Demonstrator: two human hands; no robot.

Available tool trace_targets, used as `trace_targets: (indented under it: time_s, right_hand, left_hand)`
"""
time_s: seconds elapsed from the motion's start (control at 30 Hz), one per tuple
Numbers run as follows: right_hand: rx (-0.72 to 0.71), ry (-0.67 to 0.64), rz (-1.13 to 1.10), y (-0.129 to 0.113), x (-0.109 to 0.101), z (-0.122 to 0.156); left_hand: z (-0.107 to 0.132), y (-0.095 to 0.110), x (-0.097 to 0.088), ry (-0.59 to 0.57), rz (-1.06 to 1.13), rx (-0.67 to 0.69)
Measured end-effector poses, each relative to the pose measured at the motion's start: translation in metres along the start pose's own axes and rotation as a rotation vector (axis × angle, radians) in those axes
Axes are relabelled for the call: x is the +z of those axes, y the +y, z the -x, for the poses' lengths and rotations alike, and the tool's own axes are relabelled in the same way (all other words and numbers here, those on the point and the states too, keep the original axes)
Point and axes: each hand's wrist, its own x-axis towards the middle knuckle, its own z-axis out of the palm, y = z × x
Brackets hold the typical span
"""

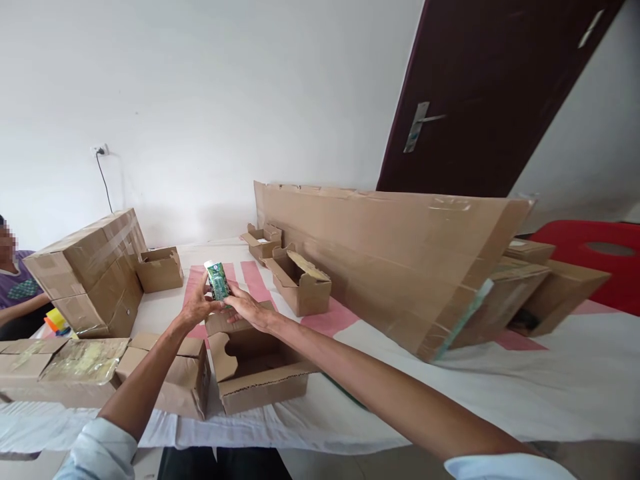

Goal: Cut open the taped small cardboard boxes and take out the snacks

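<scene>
Both hands hold a small green packet (218, 280) upright in the air, just above the far edge of an open cardboard box (257, 373). The left hand (197, 305) pinches the packet's lower left side between thumb and fingers. The right hand (247, 308) has its fingers closed on the lower right edge. The packet has a white top and green printing, too small to read.

The open cardboard box sits on the cloth-covered surface (550, 380) with its flaps folded out, and its inside looks bare. A closed carton (185, 377) touches its left side, and further left of that lies a flat box (65, 370) with a shiny plastic cover. Behind the open box, to the right, stands a second small open box (300, 283), and a third one (263, 240) is beyond that. A long taped carton (390, 253) lies to the right of the open box and behind it. To the far left of the open box, a large taped carton (95, 267) has a small brown box (160, 269) just beside it. Another person's arm (20, 307) shows at the left edge, well apart from the open box.
</scene>
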Motion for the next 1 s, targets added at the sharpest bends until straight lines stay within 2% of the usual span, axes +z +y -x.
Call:
trace_targets:
  time_s: [0.27, 0.7, 0.87, 1.0]
  right_hand:
    - [0.066, -0.037, -0.027, 0.009, -0.001, -0.008]
    - [0.141, -0.052, -0.023, 0.021, -0.003, -0.020]
    - [0.109, -0.043, 0.015, 0.020, 0.001, -0.015]
    - [0.013, -0.040, 0.072, 0.014, 0.002, -0.006]
  left_hand:
    - [-0.004, -0.012, -0.007, 0.015, 0.019, -0.097]
    - [-0.004, -0.020, -0.008, -0.008, 0.034, -0.130]
    - [-0.001, -0.017, -0.007, -0.008, -0.001, -0.117]
    - [0.001, -0.009, -0.006, 0.000, -0.056, -0.067]
